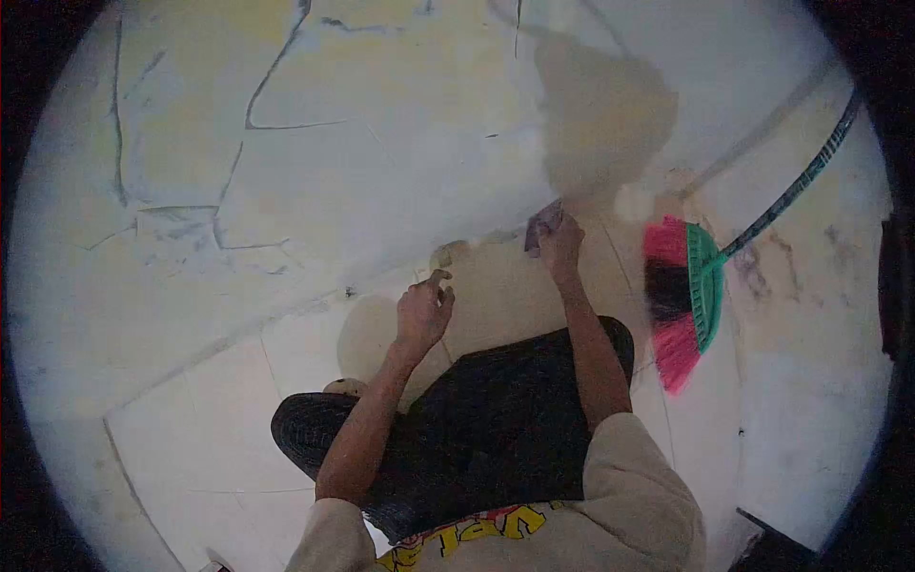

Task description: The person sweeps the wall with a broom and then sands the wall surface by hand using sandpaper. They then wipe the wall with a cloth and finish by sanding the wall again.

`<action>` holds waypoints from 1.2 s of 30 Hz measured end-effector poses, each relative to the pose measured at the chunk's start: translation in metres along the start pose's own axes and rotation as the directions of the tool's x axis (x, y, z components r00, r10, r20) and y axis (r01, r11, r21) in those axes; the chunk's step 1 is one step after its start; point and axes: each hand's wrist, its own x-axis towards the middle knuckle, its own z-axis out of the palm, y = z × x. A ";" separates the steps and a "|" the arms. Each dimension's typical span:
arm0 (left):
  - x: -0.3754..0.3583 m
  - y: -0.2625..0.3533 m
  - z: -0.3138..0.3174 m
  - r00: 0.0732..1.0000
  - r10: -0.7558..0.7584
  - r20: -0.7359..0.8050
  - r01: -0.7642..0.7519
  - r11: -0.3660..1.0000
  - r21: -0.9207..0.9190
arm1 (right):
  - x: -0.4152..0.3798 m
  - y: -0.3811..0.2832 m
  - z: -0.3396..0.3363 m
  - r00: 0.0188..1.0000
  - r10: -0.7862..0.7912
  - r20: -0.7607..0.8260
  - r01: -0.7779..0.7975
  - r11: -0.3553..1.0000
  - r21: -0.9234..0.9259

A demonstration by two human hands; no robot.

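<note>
My right hand is closed on a small purplish flat piece, held where the wall meets the floor. Whether that piece is cloth or an abrasive sheet I cannot make out. Lower and to the left, my left hand hovers over the pale floor with loosely bent fingers apart and nothing visible in them. Just beyond its fingertips, a shadow falls along the foot of the wall.
A broom with a green head and pink and black bristles stands at the right, its dark patterned handle leaning up the wall. Cracks and stained patches mark the wall. My crossed legs in dark trousers rest on the floor tiles.
</note>
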 end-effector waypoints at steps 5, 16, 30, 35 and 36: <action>-0.002 -0.003 0.005 1.000 0.028 0.000 -0.028 0.999 0.029 | -0.017 -0.012 0.005 0.991 -0.117 -0.059 0.104 0.977 -0.187; -0.001 -0.004 0.004 1.000 0.029 0.008 -0.029 1.000 0.004 | 0.000 0.015 0.008 0.963 -0.230 -0.141 0.158 0.904 -0.398; -0.002 -0.004 0.005 0.998 0.048 -0.031 -0.048 0.999 0.003 | -0.005 -0.017 -0.016 0.997 -0.073 -0.034 0.056 0.932 -0.359; 0.001 -0.007 0.007 1.000 0.006 0.011 -0.006 1.000 -0.019 | -0.008 -0.028 -0.028 0.957 0.287 0.040 -0.287 0.919 0.271; 0.001 -0.005 0.006 1.000 0.005 0.011 -0.004 1.000 -0.020 | -0.007 -0.012 -0.013 0.991 -0.021 -0.131 0.027 0.998 0.049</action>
